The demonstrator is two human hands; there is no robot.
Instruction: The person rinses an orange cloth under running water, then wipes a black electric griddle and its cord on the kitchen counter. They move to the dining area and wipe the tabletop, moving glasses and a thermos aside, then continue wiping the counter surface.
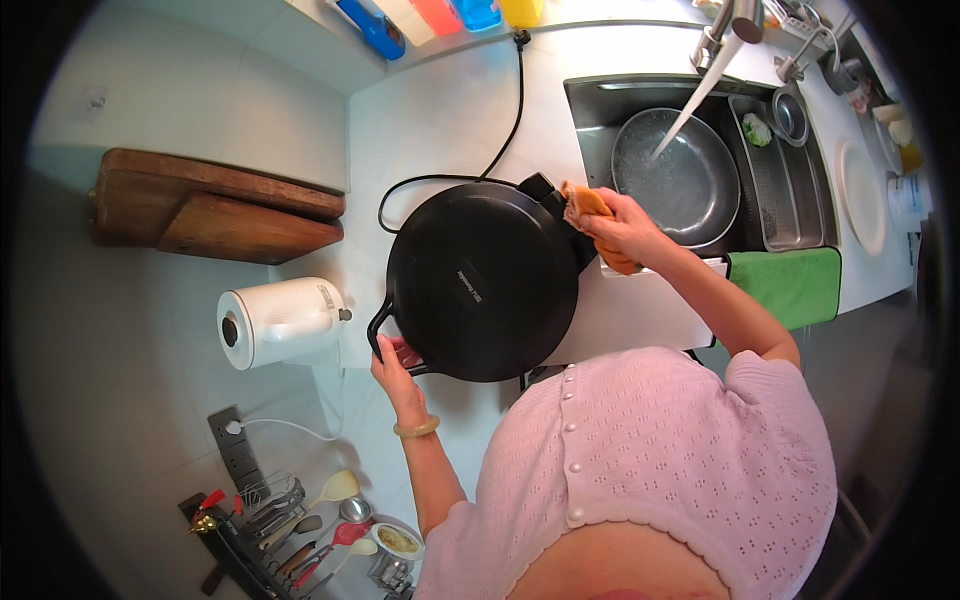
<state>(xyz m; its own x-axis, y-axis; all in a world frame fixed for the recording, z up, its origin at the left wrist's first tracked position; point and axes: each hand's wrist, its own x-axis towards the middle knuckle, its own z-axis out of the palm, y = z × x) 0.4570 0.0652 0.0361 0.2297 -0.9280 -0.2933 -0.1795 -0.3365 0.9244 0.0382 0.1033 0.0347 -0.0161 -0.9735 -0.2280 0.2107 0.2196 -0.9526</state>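
A round black electric pan [484, 281] stands on the white counter, with a loop handle at its lower left. My left hand [397, 371] has its fingers around that loop handle; a pale bangle circles the wrist. My right hand [621, 223] grips an orange cloth [589, 206] against the pan's upper right edge, near a black handle or connector block [537, 187]. The cloth's lower part hangs beside the pan. A black power cord [512, 135] runs behind the pan to a plug at the back of the counter.
Water runs from the tap [746, 22] into a metal pan [675, 176] in the sink [589, 139]. A perforated metal basket [780, 202] sits at the right, above a green towel [784, 285]. Left are a white electric kettle [289, 322], wooden cutting boards [217, 206] and hanging utensils [330, 525].
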